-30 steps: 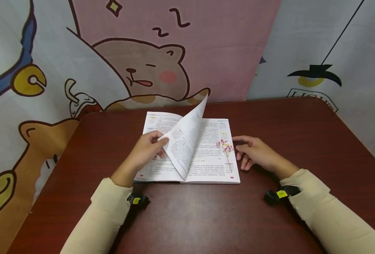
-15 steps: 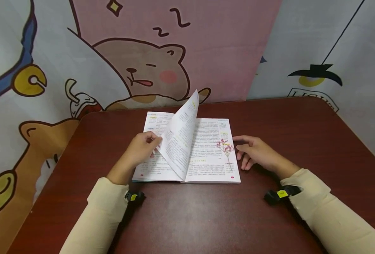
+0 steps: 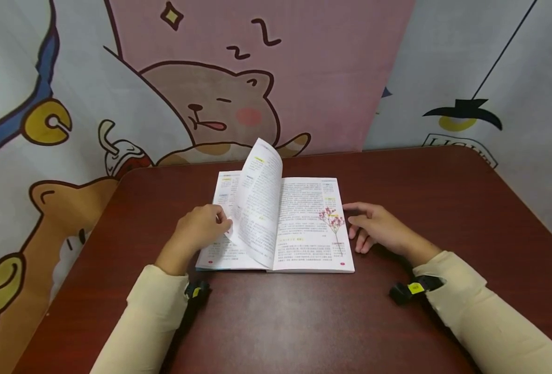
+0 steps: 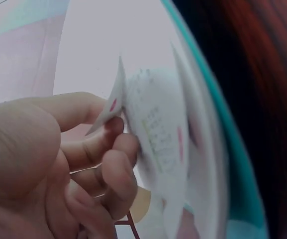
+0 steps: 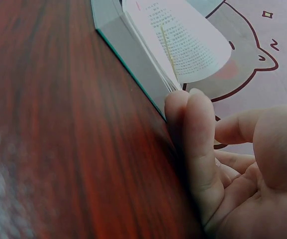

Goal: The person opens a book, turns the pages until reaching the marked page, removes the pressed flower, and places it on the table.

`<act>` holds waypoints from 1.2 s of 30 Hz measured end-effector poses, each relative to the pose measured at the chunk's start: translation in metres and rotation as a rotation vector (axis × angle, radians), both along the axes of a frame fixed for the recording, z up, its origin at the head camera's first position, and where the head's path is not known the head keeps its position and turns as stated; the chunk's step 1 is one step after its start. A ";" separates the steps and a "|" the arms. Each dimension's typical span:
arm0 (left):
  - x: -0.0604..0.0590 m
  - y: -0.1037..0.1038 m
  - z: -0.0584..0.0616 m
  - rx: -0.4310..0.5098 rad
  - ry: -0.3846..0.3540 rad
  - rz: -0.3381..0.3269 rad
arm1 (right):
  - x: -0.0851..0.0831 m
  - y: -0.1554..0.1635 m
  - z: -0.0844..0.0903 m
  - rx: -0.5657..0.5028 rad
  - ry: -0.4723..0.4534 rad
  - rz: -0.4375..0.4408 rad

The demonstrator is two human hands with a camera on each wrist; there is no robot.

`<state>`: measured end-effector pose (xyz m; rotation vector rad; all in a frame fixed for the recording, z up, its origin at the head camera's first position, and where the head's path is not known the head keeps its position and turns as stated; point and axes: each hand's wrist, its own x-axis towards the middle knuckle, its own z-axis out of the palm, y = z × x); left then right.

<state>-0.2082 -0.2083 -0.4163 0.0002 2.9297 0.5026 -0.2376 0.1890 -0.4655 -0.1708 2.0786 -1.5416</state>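
An open book [image 3: 310, 223] with printed pages and a pink flower picture near its right edge lies on the table. One page [image 3: 259, 202] stands raised and curved over the left half, its top corner in the air. My left hand [image 3: 201, 227] pinches the lower outer corner of that page between thumb and fingers; the left wrist view shows the bent page corner [image 4: 113, 103] at the fingertips. At the book's right edge, my right hand [image 3: 374, 227] rests with fingers loosely bent, the index fingertip right at the edge. In the right wrist view, the hand holds nothing.
The dark red-brown table [image 3: 285, 322] extends around the book on all sides. Behind it hangs a cloth [image 3: 332, 78] printed with cartoon animals. A black wrist camera [image 3: 408, 290] sits under the right wrist, and another [image 3: 198, 292] under the left.
My left hand has moved left and slightly down with the page corner, and the raised page has swung from the middle toward the left half. My right hand has stayed in place.
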 end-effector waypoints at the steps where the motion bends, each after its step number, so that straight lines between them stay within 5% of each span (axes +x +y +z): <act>1: 0.001 0.000 0.000 -0.018 -0.008 -0.005 | 0.000 0.000 0.000 -0.001 0.001 0.000; 15: 0.008 -0.004 0.011 -0.183 -0.069 -0.071 | -0.001 0.001 -0.001 -0.003 0.006 0.001; 27: 0.007 -0.007 0.004 -0.241 -0.165 -0.091 | 0.000 0.001 0.000 0.005 0.010 0.003; 36: 0.010 -0.004 0.003 -0.258 -0.088 -0.088 | -0.001 0.002 -0.003 -0.019 0.009 0.018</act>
